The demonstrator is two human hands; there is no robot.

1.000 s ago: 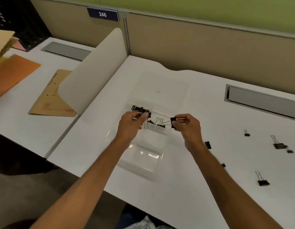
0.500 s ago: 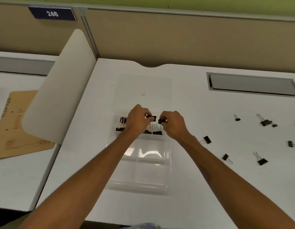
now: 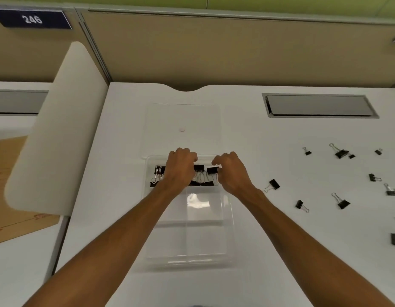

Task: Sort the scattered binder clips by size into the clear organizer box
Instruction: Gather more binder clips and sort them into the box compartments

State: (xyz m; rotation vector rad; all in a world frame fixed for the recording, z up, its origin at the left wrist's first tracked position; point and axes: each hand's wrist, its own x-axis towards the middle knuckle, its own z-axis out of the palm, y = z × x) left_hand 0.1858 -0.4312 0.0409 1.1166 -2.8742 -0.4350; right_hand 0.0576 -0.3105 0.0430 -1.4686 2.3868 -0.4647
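Right hand [image 3: 230, 173] pinches a clip [image 3: 212, 170] over box [image 3: 228, 240]; left hand [image 3: 180, 170] curled, I can't tell its grip. Few binned; loose clips [image 3: 341, 152] at right unsorted.

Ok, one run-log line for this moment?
left hand: curled over far row, grip unclear | right hand: pinches binder clip | organizer box: clips in far row only | loose clips: on desk, right
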